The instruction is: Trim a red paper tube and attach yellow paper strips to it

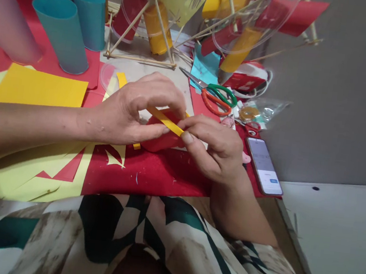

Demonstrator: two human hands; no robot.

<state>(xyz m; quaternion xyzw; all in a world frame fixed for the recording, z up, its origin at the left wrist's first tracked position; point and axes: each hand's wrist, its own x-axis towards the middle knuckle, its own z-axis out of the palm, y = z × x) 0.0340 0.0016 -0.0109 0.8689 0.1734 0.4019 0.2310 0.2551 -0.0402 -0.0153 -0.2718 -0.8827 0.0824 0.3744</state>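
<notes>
Between my two hands a narrow yellow paper strip (163, 119) is stretched at a slant. My right hand (217, 145) pinches its near end between thumb and forefinger. The fingers of my left hand (143, 105) curve over the strip, the thumb close beneath its edge. Behind and below the strip is a red paper piece (165, 140), rounded in outline and partly hidden by my hands. Another yellow strip (121, 79) shows just beyond my left hand. A small yellow bit (137, 146) peeks out under my left thumb.
Blue paper tubes (62, 35) and a pink tube (10, 22) stand at the left, near a yellow sheet (42, 88). A stick frame (142, 61) with coloured tubes stands at the back. Scissors (216, 99) and a phone (264, 167) lie at the right.
</notes>
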